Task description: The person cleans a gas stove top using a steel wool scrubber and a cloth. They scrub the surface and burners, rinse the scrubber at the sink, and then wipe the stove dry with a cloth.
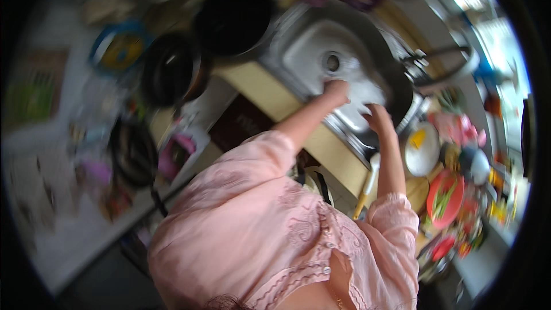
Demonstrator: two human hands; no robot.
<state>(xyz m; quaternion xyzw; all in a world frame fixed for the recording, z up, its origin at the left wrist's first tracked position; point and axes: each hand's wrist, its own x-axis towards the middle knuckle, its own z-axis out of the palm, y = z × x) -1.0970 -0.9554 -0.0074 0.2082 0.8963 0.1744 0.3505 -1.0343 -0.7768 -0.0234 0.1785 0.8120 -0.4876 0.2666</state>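
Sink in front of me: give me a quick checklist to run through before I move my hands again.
1. Hands inside the sink's outline: ok, left hand and right hand are both over the basin.
2. Drain unobstructed by hands: ok, it shows beyond the left hand.
3. Pink sleeves clear of the basin: ok, both end short of it.
4. Left hand free: cannot tell, its fingers are blurred.
5. Space beside the right forearm clear: not ok, a long white-and-yellow thing shows close by.
6. Water running: cannot tell, too blurred.
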